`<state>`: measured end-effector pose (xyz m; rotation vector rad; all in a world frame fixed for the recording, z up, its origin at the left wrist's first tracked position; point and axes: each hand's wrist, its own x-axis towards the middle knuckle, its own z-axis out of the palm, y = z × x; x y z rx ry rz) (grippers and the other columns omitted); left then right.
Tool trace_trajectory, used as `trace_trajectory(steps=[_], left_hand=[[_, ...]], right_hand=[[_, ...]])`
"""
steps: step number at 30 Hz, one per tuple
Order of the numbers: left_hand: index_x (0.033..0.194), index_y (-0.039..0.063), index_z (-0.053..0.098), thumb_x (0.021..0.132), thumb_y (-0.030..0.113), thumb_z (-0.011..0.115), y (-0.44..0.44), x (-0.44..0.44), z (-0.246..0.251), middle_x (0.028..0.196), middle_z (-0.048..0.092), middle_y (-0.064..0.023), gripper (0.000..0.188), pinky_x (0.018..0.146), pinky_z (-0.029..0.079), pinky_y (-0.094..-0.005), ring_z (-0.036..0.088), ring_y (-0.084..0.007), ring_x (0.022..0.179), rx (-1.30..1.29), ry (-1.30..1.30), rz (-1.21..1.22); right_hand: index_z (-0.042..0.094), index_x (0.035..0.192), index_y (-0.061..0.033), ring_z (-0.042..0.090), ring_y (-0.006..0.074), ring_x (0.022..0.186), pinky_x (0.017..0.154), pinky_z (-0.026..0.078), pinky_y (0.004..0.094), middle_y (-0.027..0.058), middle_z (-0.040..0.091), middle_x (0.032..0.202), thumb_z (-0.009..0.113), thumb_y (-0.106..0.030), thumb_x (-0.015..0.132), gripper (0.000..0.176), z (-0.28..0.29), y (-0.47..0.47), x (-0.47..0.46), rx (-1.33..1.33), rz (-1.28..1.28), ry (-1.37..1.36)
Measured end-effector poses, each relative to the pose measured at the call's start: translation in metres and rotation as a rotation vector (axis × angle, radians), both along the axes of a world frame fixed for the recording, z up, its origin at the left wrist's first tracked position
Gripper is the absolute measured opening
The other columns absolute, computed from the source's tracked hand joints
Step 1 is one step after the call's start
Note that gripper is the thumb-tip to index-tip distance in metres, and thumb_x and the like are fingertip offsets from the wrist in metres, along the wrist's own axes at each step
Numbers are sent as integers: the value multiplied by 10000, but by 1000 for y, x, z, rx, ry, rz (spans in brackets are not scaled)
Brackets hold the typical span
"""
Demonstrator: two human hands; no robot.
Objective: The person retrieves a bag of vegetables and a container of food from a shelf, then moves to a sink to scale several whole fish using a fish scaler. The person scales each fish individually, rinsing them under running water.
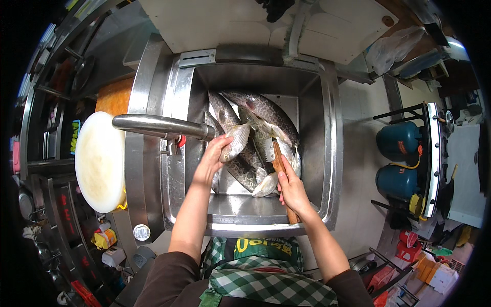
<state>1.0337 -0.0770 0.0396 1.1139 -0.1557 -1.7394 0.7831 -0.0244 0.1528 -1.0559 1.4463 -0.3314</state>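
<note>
Over a stainless-steel sink [310,180], my left hand [215,153] grips a small silvery fish [237,142] near its head, under the spout of the metal faucet [165,126]. In my right hand [293,188] is a fish scaler [277,155] with a wooden handle and a toothed metal head. The scaler's head is close to the held fish, to its right. Below both hands, several fish lie in the basin, among them a large dark mottled fish [268,109] at the back and a small pale fish [266,186] near the front. My right hand partly hides the fish under it.
A round white cutting board [100,161] stands left of the sink beside a steel ledge [144,111]. A white panel [222,23] rises behind the basin. Two teal gas cylinders [397,140] sit under a stove [433,153] to the right. Shelving with kitchen goods lines the left.
</note>
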Motion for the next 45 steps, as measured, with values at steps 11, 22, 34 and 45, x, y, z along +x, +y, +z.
trace_trajectory(steps=[11, 22, 34, 45], left_hand=[[1182, 33, 517, 953, 259, 541, 17, -56, 22, 1036, 625, -29, 323, 770, 514, -276, 614, -110, 866, -229, -26, 97], [1243, 31, 512, 967, 231, 511, 47, -37, 12, 1083, 636, -34, 340, 800, 509, -271, 618, -108, 923, -100, -20, -143], [1215, -1, 531, 941, 188, 564, 74, -16, 7, 1096, 624, -40, 334, 845, 464, -251, 582, -93, 970, -91, -121, -144], [1184, -4, 543, 923, 188, 593, 85, -26, 6, 1069, 623, -31, 328, 868, 427, -228, 563, -80, 978, -92, -204, -207]], right_hand=[[297, 1446, -238, 624, 376, 923, 807, 495, 425, 205, 622, 1091, 489, -196, 953, 530, 5, -9, 21, -504, 379, 370], [299, 1430, -335, 613, 382, 954, 811, 503, 447, 168, 629, 1093, 491, -254, 947, 526, -16, -14, -8, -485, 508, 364], [251, 1447, -348, 629, 418, 853, 775, 504, 468, 223, 656, 937, 437, -314, 968, 515, -46, -7, -53, -461, 639, 369], [343, 1420, -264, 576, 463, 986, 869, 466, 471, 243, 622, 1074, 442, -326, 967, 468, -35, -71, -17, -322, 464, 518]])
